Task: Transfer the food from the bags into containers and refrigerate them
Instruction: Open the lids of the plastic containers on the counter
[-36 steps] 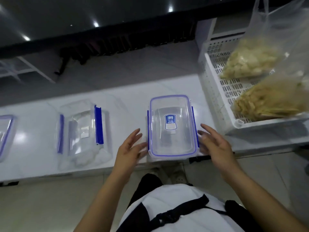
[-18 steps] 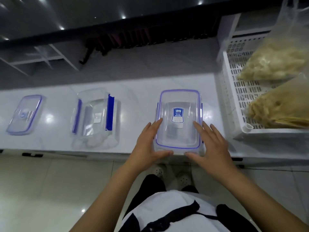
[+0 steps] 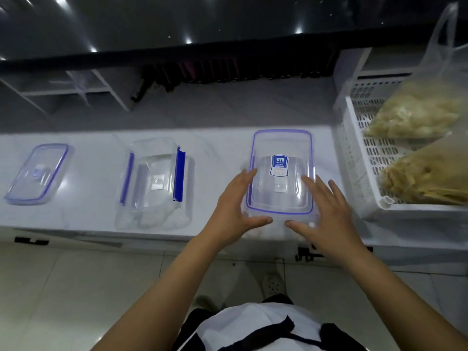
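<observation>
A clear lidded container with a blue seal and a blue label stands at the near edge of the white counter. My left hand lies against its left side and my right hand against its right side. Both hands have straight fingers, with the thumbs along the near edge. Two clear bags of pale yellow food, one further back and one nearer, lie in a white slotted basket to the right.
A second clear container with blue side latches sits uncovered to the left, and a loose lid lies beyond it. Behind the counter a dark glossy surface rises. My feet stand on the tiled floor below.
Both hands moved from beside the container's side latches onto its near corners, thumbs now along the near edge. The view panned left, bringing the loose lid into sight.
</observation>
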